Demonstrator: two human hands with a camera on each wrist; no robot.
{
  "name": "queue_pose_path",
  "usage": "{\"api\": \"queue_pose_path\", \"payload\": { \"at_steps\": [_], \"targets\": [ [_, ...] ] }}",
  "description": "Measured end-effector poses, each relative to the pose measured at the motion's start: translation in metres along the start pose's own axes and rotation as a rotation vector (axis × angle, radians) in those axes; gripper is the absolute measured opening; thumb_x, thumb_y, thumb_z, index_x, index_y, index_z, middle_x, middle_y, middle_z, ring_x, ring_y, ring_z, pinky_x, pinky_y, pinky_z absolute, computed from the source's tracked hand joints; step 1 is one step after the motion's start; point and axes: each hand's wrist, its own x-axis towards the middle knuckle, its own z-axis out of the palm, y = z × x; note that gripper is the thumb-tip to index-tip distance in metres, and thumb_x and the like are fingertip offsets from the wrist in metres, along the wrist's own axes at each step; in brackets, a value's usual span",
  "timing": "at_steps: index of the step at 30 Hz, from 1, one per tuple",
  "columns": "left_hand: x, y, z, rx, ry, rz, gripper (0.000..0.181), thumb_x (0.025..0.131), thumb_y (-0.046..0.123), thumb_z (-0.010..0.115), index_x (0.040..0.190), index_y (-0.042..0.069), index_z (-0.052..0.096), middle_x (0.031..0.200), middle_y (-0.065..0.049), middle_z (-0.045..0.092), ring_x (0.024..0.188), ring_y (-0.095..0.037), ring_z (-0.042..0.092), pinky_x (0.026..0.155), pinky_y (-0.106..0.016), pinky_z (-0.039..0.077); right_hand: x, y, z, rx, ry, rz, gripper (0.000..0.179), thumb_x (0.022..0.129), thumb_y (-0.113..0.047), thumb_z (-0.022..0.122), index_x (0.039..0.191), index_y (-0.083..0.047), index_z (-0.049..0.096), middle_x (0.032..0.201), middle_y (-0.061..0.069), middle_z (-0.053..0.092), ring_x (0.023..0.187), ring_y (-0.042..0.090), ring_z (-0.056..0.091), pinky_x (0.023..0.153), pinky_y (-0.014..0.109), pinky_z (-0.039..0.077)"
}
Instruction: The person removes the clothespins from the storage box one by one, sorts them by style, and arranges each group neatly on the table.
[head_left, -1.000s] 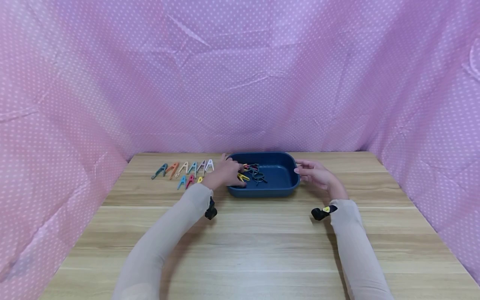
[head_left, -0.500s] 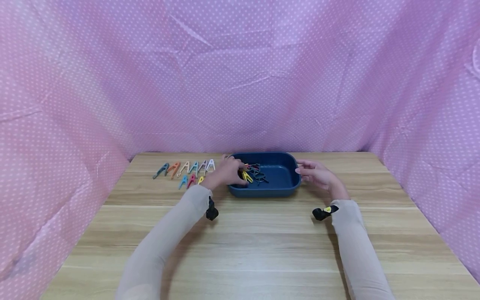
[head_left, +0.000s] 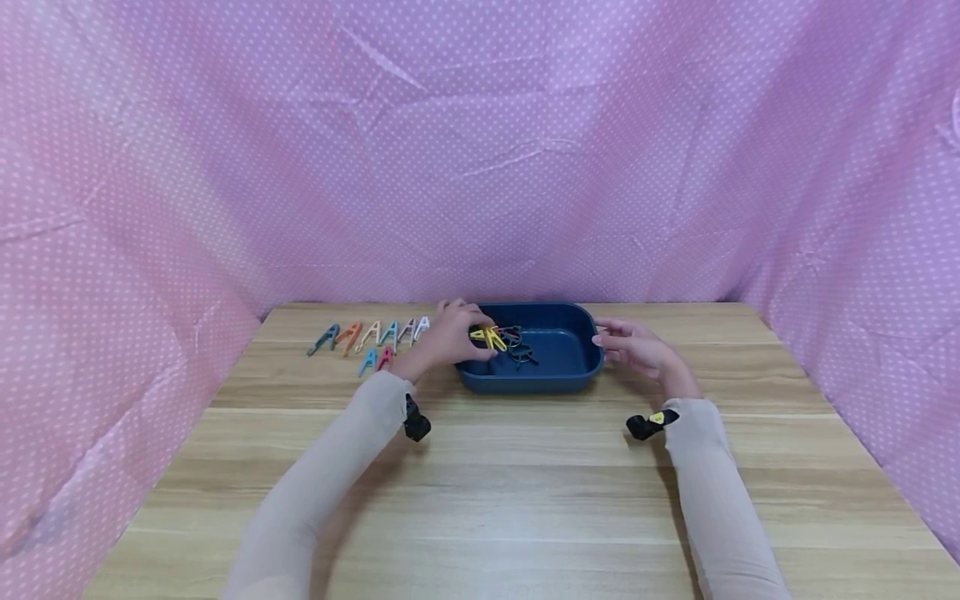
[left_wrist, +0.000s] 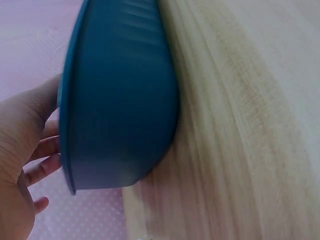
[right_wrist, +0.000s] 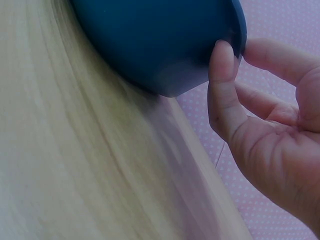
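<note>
A dark blue basin (head_left: 551, 385) stands at the back of the table, with several clips at its left inside. My left hand (head_left: 450, 332) reaches over its left end, thumb and fingers spread apart. Yellow clips (head_left: 491, 337) lie in view between that thumb and the fingertips; whether they touch is unclear. In the left wrist view, the fingers (left_wrist: 47, 147) are partly behind the basin's rim (left_wrist: 67, 125). My right hand (head_left: 637, 348) holds the basin's right end, its thumb (right_wrist: 221, 62) against the wall. Dark wire-like clips (head_left: 521, 353) lie beside the yellow ones.
Left of the basin, a row of coloured clothespins includes an orange one (head_left: 349, 336) and a cream one (head_left: 370, 335). A light blue pin (head_left: 367, 362) and a red pin (head_left: 385, 358) lie in front. A pink dotted cloth (head_left: 480, 167) hangs behind the wooden table (head_left: 517, 483).
My left hand has shifted slightly back and to the left. The yellow clips now appear farther back in the basin. A yellow clothespin on the table is now hidden. My right hand keeps its place.
</note>
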Motion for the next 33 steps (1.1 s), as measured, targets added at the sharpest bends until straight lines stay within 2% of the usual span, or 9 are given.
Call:
{"api": "queue_pose_path", "payload": {
  "at_steps": [3,7,10,13,18,22,25,29,33],
  "targets": [
    [-0.005,-0.001,-0.008,-0.033,0.032,-0.012,0.053,0.083,0.042,0.083,0.126,0.013,0.073,0.128,-0.006,0.067,0.121,-0.028,0.052,0.112,-0.054,0.030,-0.001,-0.001,0.000,-0.002,-0.001,0.004,0.060,0.104,-0.004,0.053,0.155,0.012,0.025,0.106,-0.005,0.066,0.091,0.002,0.065,0.083,0.018,0.056],
    [-0.014,-0.006,-0.017,-0.020,0.080,-0.020,0.052,0.083,0.042,0.082,0.126,0.014,0.072,0.131,-0.007,0.067,0.127,-0.029,0.052,0.111,-0.054,0.032,-0.001,-0.002,0.001,0.008,0.004,0.010,0.061,0.104,-0.004,0.053,0.155,0.012,0.024,0.105,-0.005,0.066,0.090,0.001,0.064,0.083,0.018,0.056],
    [-0.022,-0.010,-0.025,-0.009,0.114,-0.017,0.051,0.084,0.042,0.082,0.126,0.015,0.072,0.131,-0.008,0.067,0.126,-0.031,0.054,0.109,-0.056,0.033,-0.001,-0.003,0.002,0.017,0.016,0.017,0.061,0.104,-0.003,0.053,0.155,0.011,0.024,0.104,-0.005,0.066,0.089,0.001,0.065,0.082,0.018,0.056],
    [-0.032,-0.016,-0.033,-0.039,0.133,-0.033,0.052,0.083,0.041,0.082,0.126,0.015,0.072,0.132,-0.008,0.067,0.126,-0.031,0.053,0.110,-0.057,0.031,0.000,-0.003,0.003,0.034,0.016,0.017,0.062,0.104,-0.001,0.052,0.156,0.011,0.021,0.103,-0.005,0.065,0.089,0.002,0.065,0.082,0.018,0.056],
    [-0.051,-0.031,-0.046,-0.099,0.146,-0.082,0.053,0.081,0.039,0.085,0.127,0.017,0.072,0.133,-0.008,0.066,0.128,-0.031,0.050,0.111,-0.058,0.026,0.001,-0.004,0.004,0.071,0.008,0.015,0.065,0.103,0.000,0.051,0.157,0.011,0.016,0.105,-0.004,0.064,0.090,0.002,0.066,0.083,0.019,0.056],
    [-0.063,-0.044,-0.056,-0.127,0.150,-0.114,0.056,0.080,0.038,0.086,0.128,0.015,0.071,0.135,-0.011,0.066,0.130,-0.034,0.050,0.111,-0.060,0.027,0.002,-0.003,0.002,0.073,0.016,0.016,0.066,0.103,-0.001,0.053,0.157,0.011,0.018,0.106,-0.006,0.067,0.091,0.002,0.066,0.082,0.018,0.056],
    [-0.072,-0.056,-0.061,-0.176,0.139,-0.136,0.056,0.081,0.035,0.086,0.130,0.012,0.070,0.134,-0.013,0.066,0.130,-0.035,0.052,0.112,-0.060,0.033,0.002,-0.003,0.002,0.084,0.020,0.017,0.065,0.102,-0.002,0.054,0.157,0.011,0.020,0.108,-0.006,0.069,0.092,0.003,0.067,0.083,0.019,0.056],
    [-0.085,-0.072,-0.064,-0.216,0.120,-0.173,0.055,0.082,0.032,0.086,0.130,0.012,0.069,0.132,-0.012,0.067,0.126,-0.034,0.056,0.105,-0.057,0.045,0.002,-0.002,0.002,0.082,0.009,0.015,0.066,0.103,-0.002,0.053,0.157,0.011,0.018,0.109,-0.005,0.067,0.093,0.003,0.067,0.084,0.019,0.056],
    [-0.094,-0.087,-0.064,-0.211,0.131,-0.174,0.057,0.080,0.032,0.088,0.129,0.010,0.070,0.128,-0.012,0.070,0.124,-0.036,0.058,0.103,-0.057,0.047,0.001,-0.002,0.003,0.091,0.003,0.016,0.066,0.103,-0.001,0.052,0.157,0.012,0.015,0.107,-0.003,0.066,0.092,0.003,0.067,0.084,0.019,0.056]
  ]
}}
